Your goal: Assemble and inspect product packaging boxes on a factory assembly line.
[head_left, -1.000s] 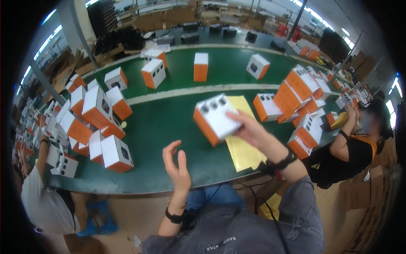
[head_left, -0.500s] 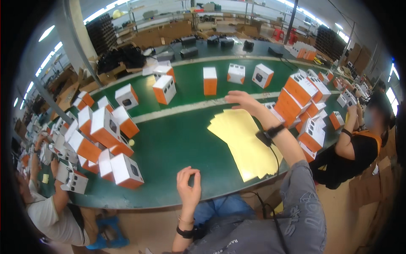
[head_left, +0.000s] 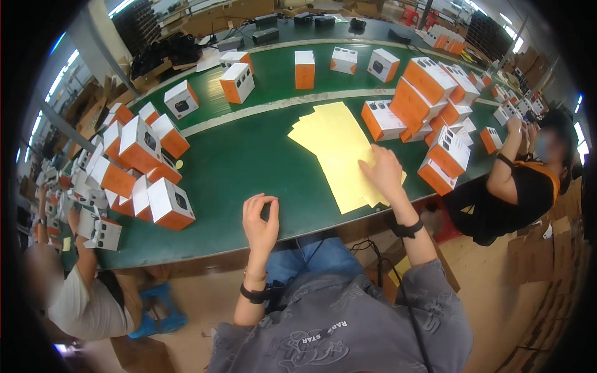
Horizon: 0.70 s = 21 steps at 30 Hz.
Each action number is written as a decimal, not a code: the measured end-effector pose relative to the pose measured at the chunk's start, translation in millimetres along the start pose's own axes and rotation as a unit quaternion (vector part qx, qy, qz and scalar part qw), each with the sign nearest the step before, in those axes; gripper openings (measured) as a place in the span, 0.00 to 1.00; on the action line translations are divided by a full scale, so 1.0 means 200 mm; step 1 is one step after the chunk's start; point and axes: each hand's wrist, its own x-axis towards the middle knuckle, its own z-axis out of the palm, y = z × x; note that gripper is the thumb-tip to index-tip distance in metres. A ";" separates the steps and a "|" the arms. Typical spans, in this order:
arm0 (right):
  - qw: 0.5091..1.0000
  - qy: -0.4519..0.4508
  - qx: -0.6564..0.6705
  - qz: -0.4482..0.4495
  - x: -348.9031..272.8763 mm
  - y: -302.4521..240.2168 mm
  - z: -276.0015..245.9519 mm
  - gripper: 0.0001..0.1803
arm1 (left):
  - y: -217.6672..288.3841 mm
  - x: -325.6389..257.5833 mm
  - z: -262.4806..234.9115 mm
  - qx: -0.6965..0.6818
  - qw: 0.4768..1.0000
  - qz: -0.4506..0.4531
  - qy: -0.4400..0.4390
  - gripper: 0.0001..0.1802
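Observation:
Fanned-out yellow sheets (head_left: 339,149) lie on the green table in front of me. My right hand (head_left: 382,173) rests on their right side near the table edge, fingers apart and not gripping. To the left of the sheets, my left hand (head_left: 260,224) is raised by the table edge. Its thumb and forefinger meet in a ring; whatever may be between their tips is hidden or too small to make out. White-and-orange boxes stand piled on both sides, one box (head_left: 171,204) nearest on the left and another (head_left: 382,120) just beyond my right hand.
More boxes, one of them a tall upright box (head_left: 305,69), stand on the green strip behind a pale rail (head_left: 267,102). A co-worker (head_left: 522,174) sits at the right, another (head_left: 87,298) at the left. A blue stool (head_left: 157,311) stands on the floor.
My right hand has come back from beyond the sheets and down onto their right side. My left hand keeps its pinch. The view has tilted downward, so the table sits higher.

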 end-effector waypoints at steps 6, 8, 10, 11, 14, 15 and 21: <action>0.964 -0.137 0.141 0.177 0.13 0.08 -0.08 0.32 | 0.02 0.01 0.04 0.003 1.000 0.018 0.008 0.03; 0.987 -0.060 0.065 0.137 0.09 0.14 0.04 0.34 | -0.01 0.00 0.05 0.010 1.000 0.025 0.003 0.03; 0.987 -0.060 -0.046 0.140 0.07 0.02 -0.03 0.45 | -0.03 -0.01 0.02 0.014 1.000 0.013 -0.004 0.04; 0.986 -0.074 -0.027 0.146 0.07 0.04 -0.02 0.54 | -0.06 -0.01 0.02 0.009 1.000 0.013 -0.004 0.04; 0.986 -0.105 0.025 0.128 0.08 0.12 -0.05 0.48 | -0.04 0.00 0.02 -0.003 1.000 -0.003 -0.009 0.04; 0.983 -0.108 0.062 0.132 0.09 0.15 -0.05 0.43 | -0.04 0.00 0.02 -0.002 1.000 -0.002 -0.009 0.04; 0.970 -0.077 0.172 0.154 0.09 0.21 -0.01 0.27 | -0.06 -0.01 0.01 -0.002 1.000 -0.007 -0.010 0.04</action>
